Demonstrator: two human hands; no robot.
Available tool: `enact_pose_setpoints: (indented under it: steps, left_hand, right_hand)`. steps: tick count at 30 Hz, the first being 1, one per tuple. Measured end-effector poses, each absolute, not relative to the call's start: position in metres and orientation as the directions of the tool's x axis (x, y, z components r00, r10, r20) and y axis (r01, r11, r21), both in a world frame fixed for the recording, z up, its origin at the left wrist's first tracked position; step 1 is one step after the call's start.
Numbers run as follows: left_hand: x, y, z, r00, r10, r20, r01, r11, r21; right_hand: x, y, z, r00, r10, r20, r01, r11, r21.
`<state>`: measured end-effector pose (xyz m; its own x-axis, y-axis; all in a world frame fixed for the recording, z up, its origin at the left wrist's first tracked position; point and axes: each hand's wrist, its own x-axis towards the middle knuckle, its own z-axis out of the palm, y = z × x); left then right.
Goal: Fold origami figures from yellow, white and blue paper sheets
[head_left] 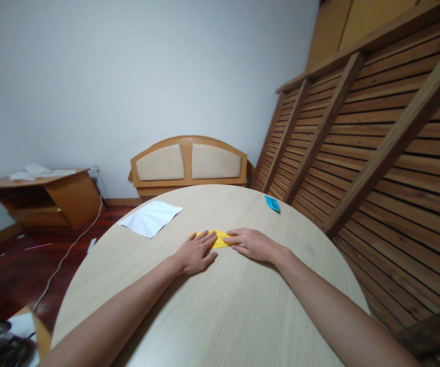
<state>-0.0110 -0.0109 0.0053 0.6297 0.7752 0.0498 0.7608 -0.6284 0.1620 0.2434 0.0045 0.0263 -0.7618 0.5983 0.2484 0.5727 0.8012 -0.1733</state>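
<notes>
A piece of yellow paper, which looks folded, lies flat on the round table. My left hand rests on its left part with the fingers stretched out and the thumb apart. From the other side, my right hand touches the paper's right part, its fingers extended over it. Both hands cover much of the paper, so its full outline is hidden. A creased white sheet of paper lies farther back on the left. Toward the back right edge sits a small blue packet-like piece.
Tall slatted wooden panels lean close along the table's right side. A headboard stands behind the table. At the left is a low wooden desk with white papers on top, and a cable runs across the floor.
</notes>
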Motion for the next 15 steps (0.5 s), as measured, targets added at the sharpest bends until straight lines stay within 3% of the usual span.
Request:
enact_pose_setpoints:
  steps: [10, 15]
  left_hand:
    - [-0.0111, -0.0126, 0.0065, 0.629, 0.776, 0.058, 0.759, -0.628, 0.173]
    - [-0.0094, -0.0111, 0.0044, 0.616, 0.781, 0.101, 0.762, -0.624, 0.173]
  right_hand:
    - [0.2363, 0.0103, 0.0222, -0.783, 0.563, 0.265, 0.549, 0.825, -0.131]
    - [0.2338, 0.0096, 0.0227, -0.759, 0.599, 0.254, 0.59, 0.799, -0.121]
